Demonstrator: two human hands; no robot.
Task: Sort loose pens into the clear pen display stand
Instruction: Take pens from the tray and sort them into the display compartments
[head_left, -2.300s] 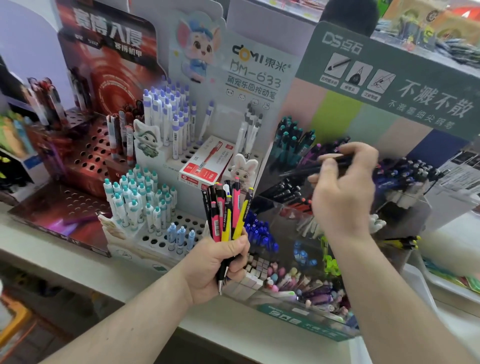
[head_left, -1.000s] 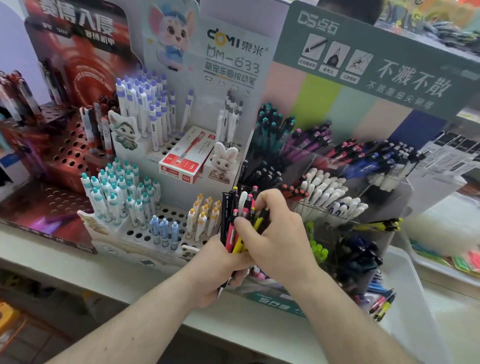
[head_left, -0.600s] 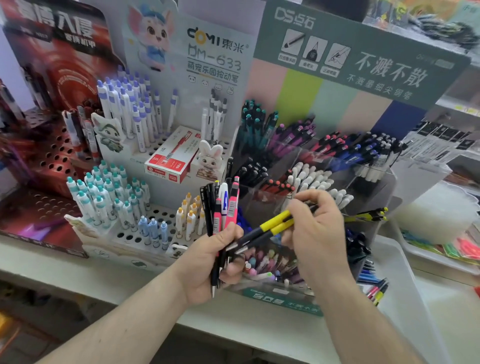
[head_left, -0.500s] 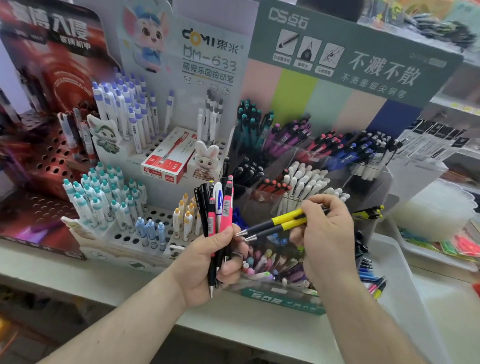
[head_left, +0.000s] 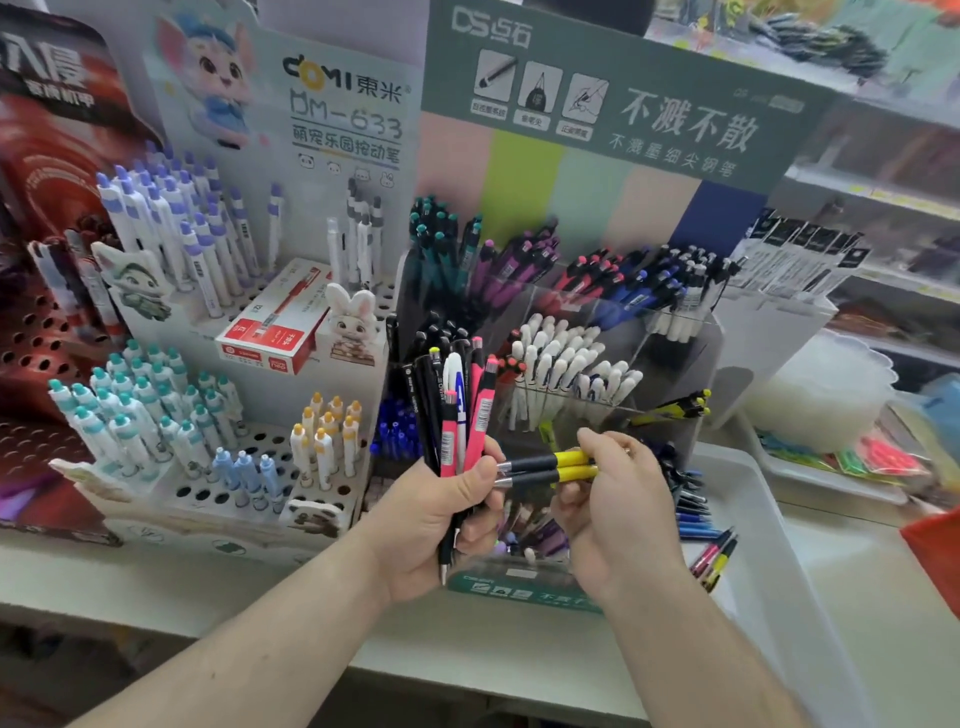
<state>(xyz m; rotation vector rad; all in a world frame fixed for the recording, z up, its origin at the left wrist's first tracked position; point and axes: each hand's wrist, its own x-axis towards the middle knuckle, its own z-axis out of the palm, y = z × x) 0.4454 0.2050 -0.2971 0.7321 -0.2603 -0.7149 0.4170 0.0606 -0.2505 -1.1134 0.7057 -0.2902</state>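
2 hands in view: left hand (head_left: 436, 525), right hand (head_left: 615, 514).

Right hand: 2 yellow-and-black pens (head_left: 550, 467), side by side, tips pointing left.

Left hand: bunch of pens (head_left: 457, 410), roughly 7: 3 pink, 1 white-and-blue, about 3 black. Exact count hard, they overlap.

1 clear pen display stand (head_left: 675, 332). 1 white cardboard pen display (head_left: 322, 218) to its left, 1 red one (head_left: 47, 260) further left.

1 red pen box (head_left: 275, 327). 1 rabbit figure (head_left: 353, 322). 1 white tray (head_left: 769, 561).
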